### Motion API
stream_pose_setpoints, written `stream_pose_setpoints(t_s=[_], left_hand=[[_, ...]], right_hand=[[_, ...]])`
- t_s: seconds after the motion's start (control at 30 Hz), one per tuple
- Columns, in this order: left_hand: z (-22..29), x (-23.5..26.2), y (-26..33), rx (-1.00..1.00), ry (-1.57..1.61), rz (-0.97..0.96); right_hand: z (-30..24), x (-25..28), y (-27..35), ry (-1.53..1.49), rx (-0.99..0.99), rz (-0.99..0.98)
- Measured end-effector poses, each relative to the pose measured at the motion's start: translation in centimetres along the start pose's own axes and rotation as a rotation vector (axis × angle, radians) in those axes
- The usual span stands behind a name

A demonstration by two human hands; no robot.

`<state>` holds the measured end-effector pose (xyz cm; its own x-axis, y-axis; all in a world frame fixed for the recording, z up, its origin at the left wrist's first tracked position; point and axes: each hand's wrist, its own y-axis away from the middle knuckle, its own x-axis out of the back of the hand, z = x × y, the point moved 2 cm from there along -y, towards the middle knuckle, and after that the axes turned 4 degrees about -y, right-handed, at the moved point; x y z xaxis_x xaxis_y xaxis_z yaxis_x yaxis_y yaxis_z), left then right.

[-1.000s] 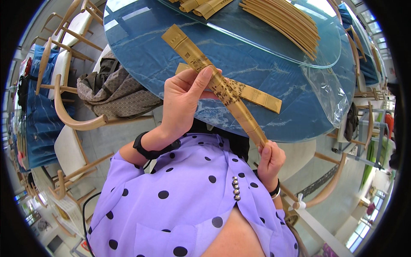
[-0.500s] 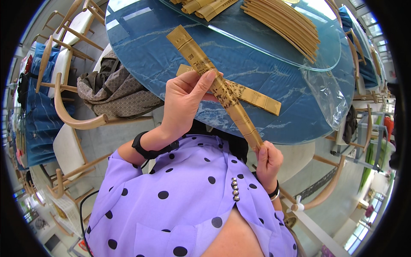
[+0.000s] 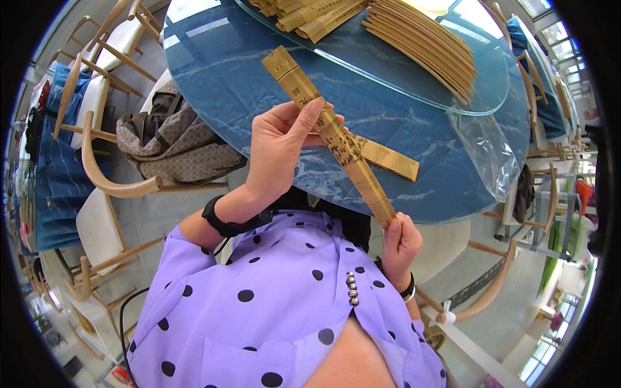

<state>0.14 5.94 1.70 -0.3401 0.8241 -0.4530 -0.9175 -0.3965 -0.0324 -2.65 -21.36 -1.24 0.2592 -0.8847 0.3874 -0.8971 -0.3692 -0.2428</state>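
A gold sleeve [image 3: 348,149] is held over the table [image 3: 220,84] edge, pinched by both hands, the left hand [image 3: 278,145] near its middle and the right hand [image 3: 401,242] at its lower end, while a second sleeve [image 3: 389,160] is laid beneath, and piled sleeves [image 3: 326,21] and sticks [image 3: 424,48] on the turntable [image 3: 362,61] appear left to be handled.

A flat gold sleeve [image 3: 389,159] is partly concealed behind the held sleeve [image 3: 349,150] and left hand [image 3: 277,143]. The held sleeve's near tip is covered by the right hand [image 3: 402,242]; the upper edge truncates the stacked sleeves [image 3: 330,21] and glass disc [image 3: 388,89].
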Motion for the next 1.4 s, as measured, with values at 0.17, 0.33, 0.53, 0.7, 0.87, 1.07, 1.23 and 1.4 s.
stream_pose_setpoints(t_s=[0.17,0.33,0.53,0.7,0.87,1.07,1.23,1.4], left_hand=[[-0.1,1.0,-1.5,0.011,-0.041,-0.002],[-0.3,1.8,-2.2,0.038,-0.118,-0.007],[-0.9,0.8,-2.4,0.000,-0.137,0.002],[-1.0,1.9,-2.7,0.012,-0.091,-0.071],[-1.0,0.0,-2.0,0.112,0.108,-0.021],[-1.0,-0.4,-2.1,0.133,0.020,0.001],[-1.7,-0.6,-1.7,0.157,0.046,-0.013],[-1.4,-1.7,-1.2,0.201,0.093,-0.062]], right_hand=[[-0.9,0.1,-1.6,-0.041,0.117,-0.114],[-1.5,0.4,-2.9,0.142,0.308,-0.173],[-2.8,-0.6,-3.2,0.307,0.510,-0.145],[-3.4,-1.6,-3.2,0.261,0.496,-0.092],[-4.5,-2.6,-3.9,0.266,0.474,-0.158],[-5.6,-3.0,-4.6,0.352,0.667,-0.178],[-6.1,-3.3,-4.6,0.407,0.826,-0.248],[-6.5,-4.1,-3.9,0.359,0.821,-0.245]])
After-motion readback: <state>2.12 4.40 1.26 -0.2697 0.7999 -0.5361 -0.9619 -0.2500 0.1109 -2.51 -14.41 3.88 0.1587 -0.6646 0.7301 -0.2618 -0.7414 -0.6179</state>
